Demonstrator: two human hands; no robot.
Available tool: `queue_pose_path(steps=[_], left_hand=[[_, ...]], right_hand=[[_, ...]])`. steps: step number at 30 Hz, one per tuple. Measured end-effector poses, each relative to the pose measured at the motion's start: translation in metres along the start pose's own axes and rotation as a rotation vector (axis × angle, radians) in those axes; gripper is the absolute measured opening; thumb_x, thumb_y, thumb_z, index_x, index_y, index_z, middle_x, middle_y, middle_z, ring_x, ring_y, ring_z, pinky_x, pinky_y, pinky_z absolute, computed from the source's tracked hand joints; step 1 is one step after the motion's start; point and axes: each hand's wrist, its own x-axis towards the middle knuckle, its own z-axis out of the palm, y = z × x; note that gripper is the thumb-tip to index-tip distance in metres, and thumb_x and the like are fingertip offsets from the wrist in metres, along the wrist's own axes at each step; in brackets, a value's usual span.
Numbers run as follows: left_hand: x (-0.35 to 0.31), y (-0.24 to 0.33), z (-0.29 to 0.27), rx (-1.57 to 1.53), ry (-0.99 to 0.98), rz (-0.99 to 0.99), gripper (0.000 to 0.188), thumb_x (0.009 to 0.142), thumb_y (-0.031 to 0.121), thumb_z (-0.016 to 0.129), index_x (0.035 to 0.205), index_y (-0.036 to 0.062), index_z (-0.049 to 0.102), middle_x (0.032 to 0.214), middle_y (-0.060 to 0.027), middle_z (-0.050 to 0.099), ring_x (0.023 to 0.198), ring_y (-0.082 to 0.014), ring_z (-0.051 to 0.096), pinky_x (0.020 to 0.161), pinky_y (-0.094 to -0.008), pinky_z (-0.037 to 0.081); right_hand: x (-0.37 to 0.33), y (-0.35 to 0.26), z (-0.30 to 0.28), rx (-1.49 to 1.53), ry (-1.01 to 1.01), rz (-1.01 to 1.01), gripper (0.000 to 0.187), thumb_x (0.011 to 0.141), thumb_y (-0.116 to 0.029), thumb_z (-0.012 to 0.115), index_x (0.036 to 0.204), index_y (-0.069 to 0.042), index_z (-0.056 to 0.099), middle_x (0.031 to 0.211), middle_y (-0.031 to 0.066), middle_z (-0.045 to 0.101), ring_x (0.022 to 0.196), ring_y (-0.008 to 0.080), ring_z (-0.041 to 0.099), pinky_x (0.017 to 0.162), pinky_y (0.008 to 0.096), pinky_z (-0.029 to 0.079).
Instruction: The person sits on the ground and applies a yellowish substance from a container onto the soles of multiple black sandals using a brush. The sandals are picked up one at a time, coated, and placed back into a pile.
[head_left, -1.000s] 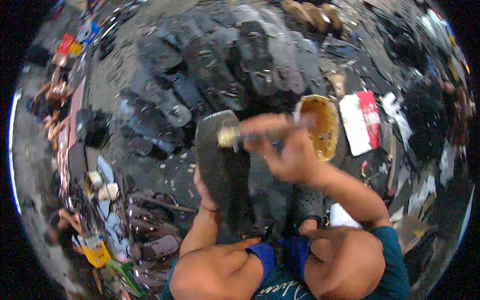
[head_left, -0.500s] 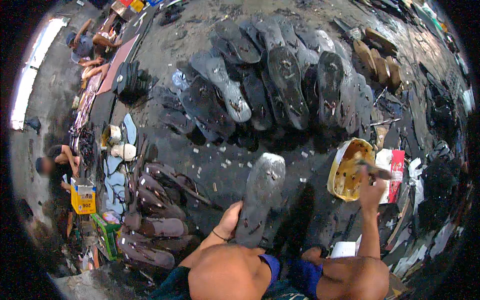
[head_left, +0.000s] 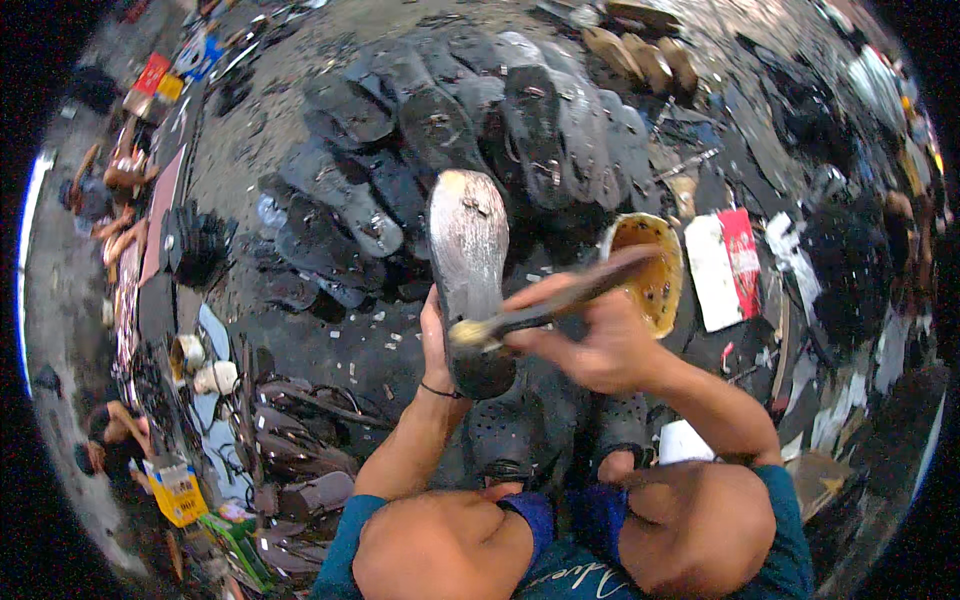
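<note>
Brushing a sole [head_left: 467,262], glossy up front, seemingly uncoated at the heel [head_left: 487,380], with right fingers [head_left: 540,289] clasping the brush [head_left: 598,281], left fingers [head_left: 432,325] gripping the sole.

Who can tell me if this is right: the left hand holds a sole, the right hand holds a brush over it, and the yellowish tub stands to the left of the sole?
Not quite: the yellowish tub stands to the right of the sole, as the head view shows. The left hand does hold the sole, and the right hand holds the brush over it.
</note>
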Motion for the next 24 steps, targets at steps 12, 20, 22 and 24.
queue_pose_path(steps=[12,20,22,24], left_hand=[[0.001,0.027,-0.016,-0.218,-0.368,0.015,0.058,0.101,0.047,0.038,0.124,-0.0027,0.057,0.117,-0.0212,0.064,0.106,-0.0291,0.064,0.092,-0.0418,0.053],[0.0,0.026,-0.019,-0.039,-0.227,0.023,0.055,0.101,0.045,0.043,0.13,0.0009,0.057,0.123,-0.0169,0.064,0.107,-0.0297,0.065,0.09,-0.0396,0.056],[-0.011,0.01,0.003,0.155,-0.002,0.027,0.052,0.102,0.044,0.043,0.132,0.0031,0.056,0.125,-0.0139,0.064,0.109,-0.0279,0.065,0.093,-0.0404,0.056],[-0.004,-0.024,-0.001,0.417,0.125,0.127,0.048,0.104,0.041,0.043,0.135,0.0055,0.055,0.127,-0.0114,0.063,0.112,-0.0266,0.065,0.098,-0.0432,0.054]], right_hand=[[-0.026,0.014,0.024,-0.344,-0.031,-0.676,0.037,0.087,-0.016,0.063,0.124,-0.012,0.066,0.105,0.0055,0.069,0.097,0.0251,0.065,0.085,0.0397,0.049],[-0.037,0.002,0.036,-0.43,-0.141,-0.573,0.037,0.079,-0.014,0.07,0.115,-0.02,0.066,0.106,0.0,0.066,0.095,0.0231,0.062,0.079,0.0421,0.043],[0.004,0.005,0.015,-0.726,0.006,-0.619,0.035,0.079,-0.016,0.069,0.114,-0.021,0.066,0.103,-0.0011,0.067,0.095,0.0237,0.062,0.079,0.0427,0.041],[0.043,0.011,-0.017,-0.56,0.123,-0.596,0.032,0.08,-0.018,0.067,0.112,-0.021,0.067,0.101,0.0007,0.068,0.094,0.0249,0.062,0.08,0.0437,0.04]])
